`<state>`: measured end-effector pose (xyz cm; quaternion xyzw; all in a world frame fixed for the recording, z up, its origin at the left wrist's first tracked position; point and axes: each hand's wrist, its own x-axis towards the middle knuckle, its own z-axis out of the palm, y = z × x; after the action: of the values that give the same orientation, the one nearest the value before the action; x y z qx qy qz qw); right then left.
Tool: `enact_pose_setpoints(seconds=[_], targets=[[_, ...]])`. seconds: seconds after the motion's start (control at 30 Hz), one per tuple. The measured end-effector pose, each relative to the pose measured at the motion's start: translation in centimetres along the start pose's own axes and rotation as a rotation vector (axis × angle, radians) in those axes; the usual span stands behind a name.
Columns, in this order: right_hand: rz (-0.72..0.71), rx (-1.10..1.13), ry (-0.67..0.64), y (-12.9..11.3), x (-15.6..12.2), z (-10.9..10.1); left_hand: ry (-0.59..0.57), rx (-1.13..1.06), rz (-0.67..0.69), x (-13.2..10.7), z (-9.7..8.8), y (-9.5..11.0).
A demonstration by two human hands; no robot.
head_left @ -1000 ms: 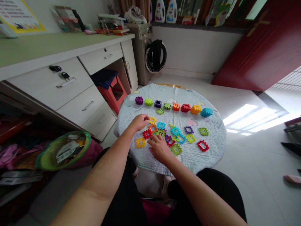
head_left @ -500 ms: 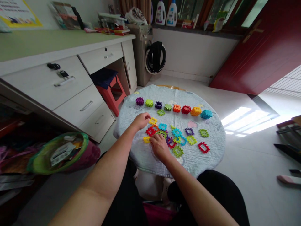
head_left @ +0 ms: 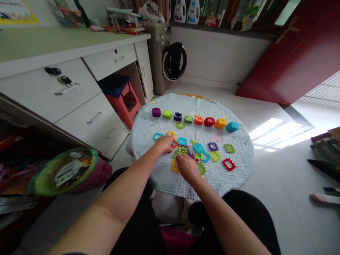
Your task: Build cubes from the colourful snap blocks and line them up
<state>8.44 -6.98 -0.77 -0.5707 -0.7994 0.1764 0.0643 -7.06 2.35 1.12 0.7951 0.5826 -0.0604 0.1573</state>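
The left hand [head_left: 164, 143] is lying flat and the right hand [head_left: 187, 168] is curling over light, stiff plastic waffle pieces [head_left: 181, 150] with easy-to-grab bumpy edges, but I can't tell if either is pinching one.

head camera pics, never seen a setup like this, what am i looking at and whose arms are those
These pictures come from a camera worn on a person's head, looking forward and down, so both arms are that person's own. On a round cloth sits a row of plastic cubes, with flat plastic pieces scattered nearer the person. The left hand and right hand both rest among those pieces; I can't tell whether either is gripping one.
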Motion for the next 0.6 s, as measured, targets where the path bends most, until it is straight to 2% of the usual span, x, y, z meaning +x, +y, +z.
enact_pose_setpoints(seconds=[0.13,0.33,0.47,0.6], targets=[[-0.019,-0.096,0.107,-0.1,-0.4,-0.1,-0.063,0.024,-0.027,0.0,-0.3,-0.9],[-0.154,-0.111,-0.015,-0.1,-0.8,-0.4,-0.118,0.013,-0.032,0.1,-1.0,-2.3],[-0.147,-0.113,-0.005,0.0,-0.7,0.2,-0.090,-0.010,-0.072,0.3,-0.9,-1.9],[-0.201,-0.088,0.002,0.1,-0.6,0.0,-0.073,-0.088,-0.113,0.2,-0.8,-1.3]])
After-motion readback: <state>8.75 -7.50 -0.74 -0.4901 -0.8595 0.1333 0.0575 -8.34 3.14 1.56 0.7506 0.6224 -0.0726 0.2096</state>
